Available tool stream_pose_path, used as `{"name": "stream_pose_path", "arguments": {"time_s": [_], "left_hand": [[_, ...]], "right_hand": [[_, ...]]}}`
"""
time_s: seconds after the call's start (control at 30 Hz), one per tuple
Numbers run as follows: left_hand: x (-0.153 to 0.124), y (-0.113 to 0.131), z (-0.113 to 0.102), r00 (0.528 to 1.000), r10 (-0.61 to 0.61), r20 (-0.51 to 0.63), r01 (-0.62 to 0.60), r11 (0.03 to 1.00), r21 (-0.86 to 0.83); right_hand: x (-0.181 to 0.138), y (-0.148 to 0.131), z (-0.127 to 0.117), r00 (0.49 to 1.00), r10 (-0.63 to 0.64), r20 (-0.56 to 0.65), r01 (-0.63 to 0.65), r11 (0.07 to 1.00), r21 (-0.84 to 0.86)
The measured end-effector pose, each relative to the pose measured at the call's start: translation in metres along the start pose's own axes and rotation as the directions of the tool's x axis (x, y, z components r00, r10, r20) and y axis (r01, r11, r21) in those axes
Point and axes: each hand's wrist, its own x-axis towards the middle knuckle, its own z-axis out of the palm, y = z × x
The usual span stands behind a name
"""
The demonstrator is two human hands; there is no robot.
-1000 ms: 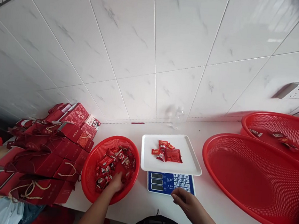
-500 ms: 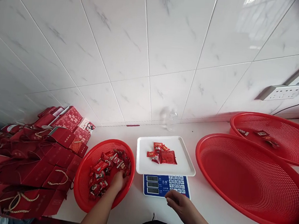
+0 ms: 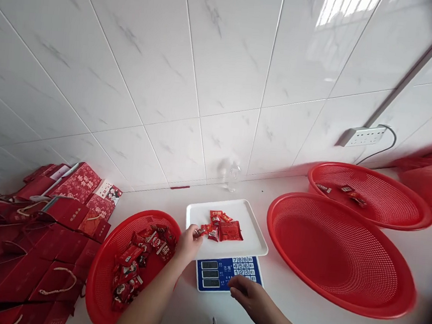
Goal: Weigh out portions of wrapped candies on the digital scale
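Observation:
My left hand [image 3: 188, 242] is raised over the left edge of the white scale tray [image 3: 194, 233], pinching a small wrapped candy [image 3: 199, 230] between its fingertips. Several red candy packets [image 3: 224, 227] lie on that tray. Beneath it sits the blue scale panel [image 3: 225, 272] with keys and displays. My right hand [image 3: 250, 293] rests at the panel's front edge, fingers loosely curled and holding nothing visible. A small red basket [image 3: 100, 278] of wrapped candies lies just left of my left arm.
A large red mesh basket [image 3: 336, 283] sits right of the scale, and another [image 3: 394, 195] behind it holds a few packets. Red gift bags and boxes [image 3: 39, 232] crowd the left. A clear plastic bottle [image 3: 233, 176] stands by the tiled wall, a power strip [image 3: 360, 137] hangs on it.
My left hand came up out of the small red basket with a candy and moved right to the scale tray. The camera view swung rightward; my right hand stayed by the scale panel.

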Motion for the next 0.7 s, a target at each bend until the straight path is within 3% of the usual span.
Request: {"name": "stream_pose_path", "arguments": {"time_s": [0.13, 0.33, 0.4, 0.5, 0.6, 0.7], "left_hand": [[0.000, 0.016, 0.017, 0.991, 0.074, 0.107, -0.074, 0.997, -0.012], [-0.043, 0.034, 0.024, 0.948, 0.187, 0.259, -0.176, 0.982, -0.065], [-0.053, 0.027, 0.016, 0.977, 0.119, 0.179, -0.111, 0.992, -0.054], [-0.060, 0.000, -0.012, 0.999, -0.038, -0.038, 0.037, 0.999, -0.031], [-0.068, -0.040, -0.043, 0.977, -0.146, -0.157, 0.146, 0.989, -0.008], [-0.082, -0.076, -0.056, 0.934, -0.236, -0.268, 0.262, 0.963, 0.067]], "right_hand": [[-0.002, 0.002, -0.004, 1.000, 0.000, -0.028, -0.001, 1.000, -0.010], [-0.006, 0.020, -0.008, 0.998, 0.035, -0.054, -0.035, 0.999, 0.011], [-0.006, 0.023, -0.008, 0.999, 0.042, -0.032, -0.042, 0.999, 0.018], [-0.006, 0.021, -0.008, 0.999, 0.046, 0.012, -0.046, 0.999, 0.018], [-0.001, 0.021, -0.009, 0.999, 0.030, 0.030, -0.030, 1.000, -0.001], [0.017, 0.025, -0.013, 0.996, -0.049, -0.079, 0.043, 0.996, -0.079]]}}
